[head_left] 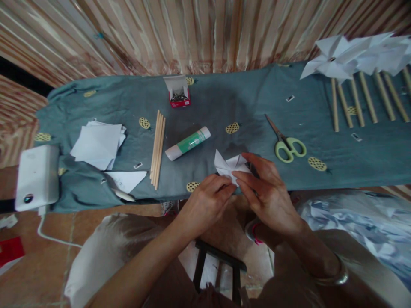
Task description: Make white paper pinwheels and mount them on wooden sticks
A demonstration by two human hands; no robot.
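Note:
Between my two hands, over the front edge of the cloth-covered table (250, 102), is a white paper pinwheel (228, 166) with pointed, folded blades. My left hand (208, 199) pinches its lower left side. The fingers of my right hand (266, 188) close on its right side, thumb and fingertips pressing near the middle. My fingers hide part of the paper. A glue stick (190, 143) with a green label lies just beyond, to the left. Scissors (285, 143) with green handles rest to the right, their blades pointing away.
Several wooden sticks (158, 149), stacked white paper squares (98, 144) and a red box of metal pins (179, 97) lie left of centre. A white device (37, 177) with a cable sits at the left end. Finished pinwheels (334, 57) on sticks line the far right.

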